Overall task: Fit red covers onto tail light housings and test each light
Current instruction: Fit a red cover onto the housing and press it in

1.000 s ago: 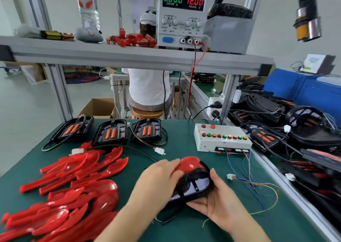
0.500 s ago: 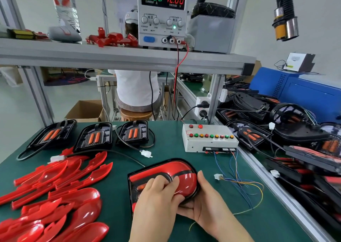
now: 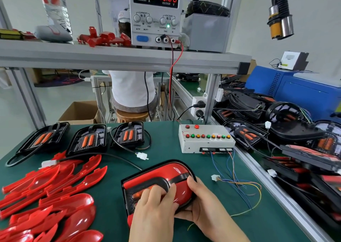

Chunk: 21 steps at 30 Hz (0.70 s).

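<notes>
Red cover (image 3: 177, 175) under flat left hand (image 3: 155, 212); right hand (image 3: 204, 205) grips housing (image 3: 145, 184); supply (image 3: 155, 14) reads 12.00

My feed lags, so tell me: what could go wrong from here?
1. The left hand presses the red cover only at its near end; the far end may not seat in the housing.
2. The loose white plug lies beside the right hand; its wires could snag.
</notes>
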Tool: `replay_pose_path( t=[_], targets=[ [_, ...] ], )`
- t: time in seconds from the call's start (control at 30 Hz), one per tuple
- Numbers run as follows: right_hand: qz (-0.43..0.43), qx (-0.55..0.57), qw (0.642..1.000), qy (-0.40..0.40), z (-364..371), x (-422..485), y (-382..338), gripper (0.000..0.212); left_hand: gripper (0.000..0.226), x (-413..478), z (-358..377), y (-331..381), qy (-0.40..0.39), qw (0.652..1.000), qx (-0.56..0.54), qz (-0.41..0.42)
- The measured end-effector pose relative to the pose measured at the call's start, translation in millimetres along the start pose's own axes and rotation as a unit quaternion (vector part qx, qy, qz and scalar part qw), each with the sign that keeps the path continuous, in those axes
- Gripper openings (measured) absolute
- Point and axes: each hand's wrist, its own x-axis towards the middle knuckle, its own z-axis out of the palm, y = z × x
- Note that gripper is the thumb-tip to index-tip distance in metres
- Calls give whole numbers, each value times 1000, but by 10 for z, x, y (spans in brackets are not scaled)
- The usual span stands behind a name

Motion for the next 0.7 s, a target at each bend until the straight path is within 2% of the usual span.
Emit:
replay_pose_path(
  t=[0.07, 0.27, 0.4, 0.53, 0.7],
  targets=[
    [-10, -14, 1000, -3, -2, -1, -1, 54, 55, 9, -1, 4, 2, 1000, 4, -17],
    [-23, -28, 999, -14, -10, -18, -1, 63, 52, -26, 39, 36, 19, 999, 26, -17],
    [-41, -38, 998, 8, -5, -6, 15, 57, 43, -37, 93, 62, 43, 998, 20, -32],
    [-61, -56, 996, 25, 18, -8, 4, 54, 60, -54, 107, 65, 30, 999, 16, -30],
    [-63, -59, 996, 19, 17, -30, -7, 54, 58, -66, 109, 48, 28, 999, 10, -28]
  ],
)
